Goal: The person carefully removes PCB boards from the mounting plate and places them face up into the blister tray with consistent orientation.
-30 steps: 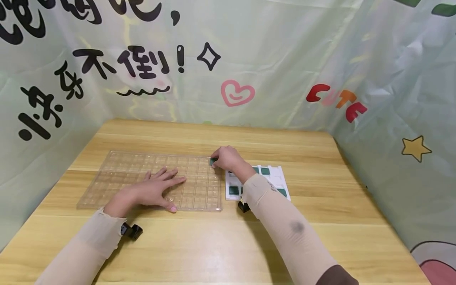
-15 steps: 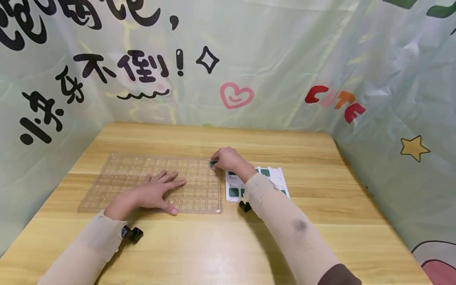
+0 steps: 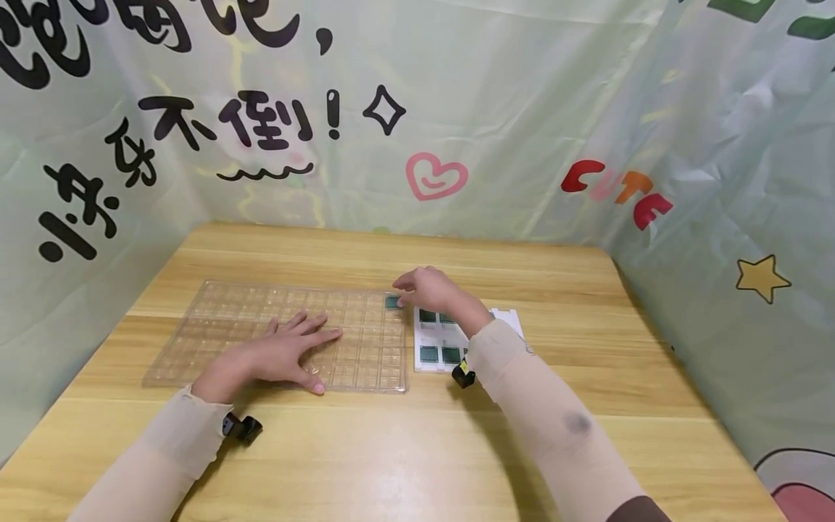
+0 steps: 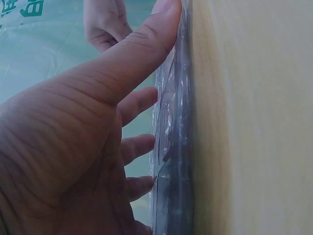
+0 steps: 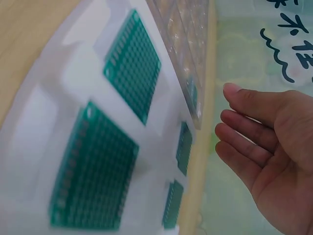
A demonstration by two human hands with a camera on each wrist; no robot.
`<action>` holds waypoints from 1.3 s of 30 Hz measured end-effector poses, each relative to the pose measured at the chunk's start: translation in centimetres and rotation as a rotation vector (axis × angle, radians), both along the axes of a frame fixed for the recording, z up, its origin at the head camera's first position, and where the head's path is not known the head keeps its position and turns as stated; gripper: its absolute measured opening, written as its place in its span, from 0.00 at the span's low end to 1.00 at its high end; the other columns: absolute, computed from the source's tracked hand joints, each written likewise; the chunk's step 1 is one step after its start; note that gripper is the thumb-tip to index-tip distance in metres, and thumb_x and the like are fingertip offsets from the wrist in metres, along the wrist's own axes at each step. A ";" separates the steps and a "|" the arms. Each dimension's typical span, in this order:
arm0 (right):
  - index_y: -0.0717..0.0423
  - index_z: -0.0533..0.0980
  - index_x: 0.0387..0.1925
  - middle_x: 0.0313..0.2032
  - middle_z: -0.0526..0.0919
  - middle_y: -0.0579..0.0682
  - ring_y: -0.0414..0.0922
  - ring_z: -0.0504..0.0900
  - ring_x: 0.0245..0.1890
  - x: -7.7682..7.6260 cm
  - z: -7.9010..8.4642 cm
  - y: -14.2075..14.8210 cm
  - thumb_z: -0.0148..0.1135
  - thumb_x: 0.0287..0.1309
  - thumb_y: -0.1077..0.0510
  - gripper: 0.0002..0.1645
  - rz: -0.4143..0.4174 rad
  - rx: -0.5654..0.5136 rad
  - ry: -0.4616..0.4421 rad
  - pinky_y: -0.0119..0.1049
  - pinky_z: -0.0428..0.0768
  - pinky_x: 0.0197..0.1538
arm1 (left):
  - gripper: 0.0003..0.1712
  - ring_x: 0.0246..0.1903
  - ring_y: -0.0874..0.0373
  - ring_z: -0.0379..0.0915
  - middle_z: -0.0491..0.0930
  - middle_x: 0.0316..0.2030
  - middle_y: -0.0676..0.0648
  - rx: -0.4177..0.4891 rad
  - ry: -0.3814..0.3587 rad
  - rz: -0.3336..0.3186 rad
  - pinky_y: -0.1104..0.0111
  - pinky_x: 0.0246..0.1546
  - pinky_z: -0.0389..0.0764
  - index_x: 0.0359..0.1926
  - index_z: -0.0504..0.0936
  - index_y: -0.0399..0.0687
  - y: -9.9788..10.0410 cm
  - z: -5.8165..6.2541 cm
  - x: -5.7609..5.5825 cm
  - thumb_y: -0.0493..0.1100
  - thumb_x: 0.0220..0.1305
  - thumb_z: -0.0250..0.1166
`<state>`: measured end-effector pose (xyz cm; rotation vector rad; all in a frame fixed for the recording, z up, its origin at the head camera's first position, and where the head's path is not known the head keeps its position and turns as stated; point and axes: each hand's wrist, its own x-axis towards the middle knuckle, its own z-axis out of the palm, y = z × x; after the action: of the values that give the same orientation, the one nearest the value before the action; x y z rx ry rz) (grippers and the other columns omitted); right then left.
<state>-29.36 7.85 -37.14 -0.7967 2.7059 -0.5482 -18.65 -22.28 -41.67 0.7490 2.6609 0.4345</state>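
Note:
A clear plastic compartment tray [image 3: 355, 348] lies on the left half of the table. My left hand [image 3: 280, 351] rests on it with fingers spread, the thumb at its near edge. In the tray's far right corner compartment sits a small green perforated circuit board [image 3: 393, 301]. Just right of that board hovers my right hand [image 3: 433, 290], fingers loosely bent and holding nothing, as the right wrist view confirms. Beneath the right forearm is a white holder [image 3: 427, 335] bearing several more green boards [image 5: 95, 169]; the sleeve hides part of it.
The wooden table [image 3: 391, 449] runs back to a pale printed cloth [image 3: 509, 109] at the rear and sides. A small black camera [image 3: 243, 428] is strapped to the left wrist, another black camera [image 3: 464, 375] to the right.
My right hand has let go of the green board in the tray's corner and drawn slightly to the right. The left hand stays where it was.

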 end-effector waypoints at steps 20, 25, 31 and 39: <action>0.56 0.75 0.62 0.56 0.81 0.53 0.49 0.78 0.57 1.0 1.2 5.3 0.65 0.64 0.54 0.27 -0.003 -0.006 0.032 0.46 0.74 0.60 | 0.61 0.73 0.34 0.28 0.41 0.77 0.41 0.019 -0.026 0.013 0.29 0.60 0.30 0.76 0.56 0.62 0.1 0.3 0.2 0.76 0.44 0.67; 0.57 0.75 0.62 0.57 0.80 0.51 0.49 0.77 0.58 1.3 1.2 6.9 0.67 0.62 0.52 0.29 -0.017 -0.036 0.027 0.47 0.74 0.60 | 0.61 0.73 0.34 0.28 0.41 0.77 0.41 0.024 -0.023 0.013 0.28 0.60 0.30 0.76 0.56 0.61 0.2 0.5 0.3 0.76 0.44 0.68; 0.56 0.73 0.64 0.61 0.77 0.52 0.51 0.75 0.60 2.0 1.0 8.8 0.68 0.61 0.50 0.33 -0.004 -0.039 0.023 0.51 0.71 0.61 | 0.61 0.73 0.33 0.28 0.41 0.76 0.41 0.029 -0.025 0.011 0.28 0.60 0.30 0.76 0.56 0.61 0.2 0.7 0.4 0.75 0.44 0.68; 0.57 0.72 0.65 0.62 0.76 0.53 0.52 0.73 0.62 3.6 1.3 10.8 0.69 0.58 0.47 0.36 0.039 -0.036 0.066 0.52 0.70 0.62 | 0.61 0.73 0.34 0.28 0.41 0.77 0.41 0.027 -0.027 0.012 0.28 0.60 0.30 0.76 0.56 0.61 0.2 0.6 0.4 0.75 0.44 0.68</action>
<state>-25.73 18.63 -35.83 -0.8906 2.7413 -0.5733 -18.25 -22.07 -41.04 0.7300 2.6408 0.4815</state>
